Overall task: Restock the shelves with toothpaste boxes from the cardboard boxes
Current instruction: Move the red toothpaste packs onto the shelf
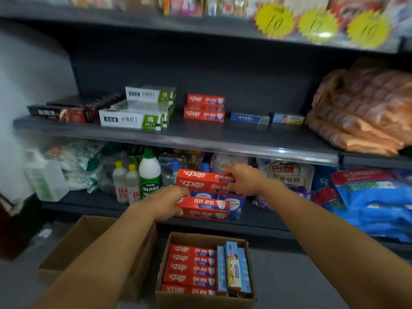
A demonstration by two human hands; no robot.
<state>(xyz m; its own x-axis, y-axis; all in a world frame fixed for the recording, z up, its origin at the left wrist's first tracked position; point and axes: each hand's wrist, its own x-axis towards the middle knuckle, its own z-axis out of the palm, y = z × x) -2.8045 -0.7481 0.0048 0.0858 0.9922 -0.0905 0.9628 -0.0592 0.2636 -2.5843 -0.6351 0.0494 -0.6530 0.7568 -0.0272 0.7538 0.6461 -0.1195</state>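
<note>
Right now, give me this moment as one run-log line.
left hand: holds red toothpaste boxes | right hand: holds red boxes | cardboard box: still stocked | middle shelf: gaps

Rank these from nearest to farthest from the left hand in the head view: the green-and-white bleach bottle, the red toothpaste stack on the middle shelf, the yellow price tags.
From the left hand:
1. Green-and-white bleach bottle, just left, bottom shelf.
2. Red toothpaste stack, above, middle shelf.
3. Yellow price tags, top shelf edge, upper right.
</note>
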